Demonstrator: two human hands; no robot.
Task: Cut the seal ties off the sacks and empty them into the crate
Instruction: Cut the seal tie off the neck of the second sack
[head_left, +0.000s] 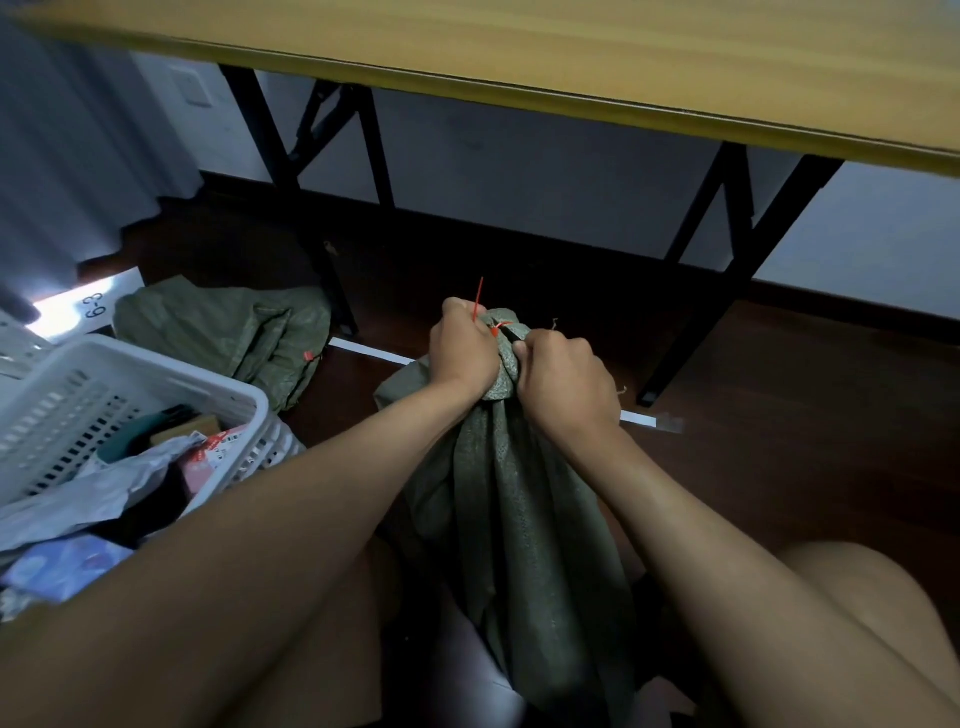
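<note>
Both fists clamp the bunched neck of a green woven sack (519, 493): left hand (462, 351) by its red plastic seal tie (497, 327), right hand (563, 382) alongside.

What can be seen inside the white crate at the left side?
The white crate holds a grey plastic mailer, a parcel with a red-and-white label and a bluish packet. Whatever lies beneath them is covered.

- "6-3" was printed in dark characters, turned sideways, on a white paper sheet (98, 301) lying on the floor at about ten o'clock.
- Print on the red-and-white package (218, 447) inside the white crate (156, 379) was too blurred to read.
</note>
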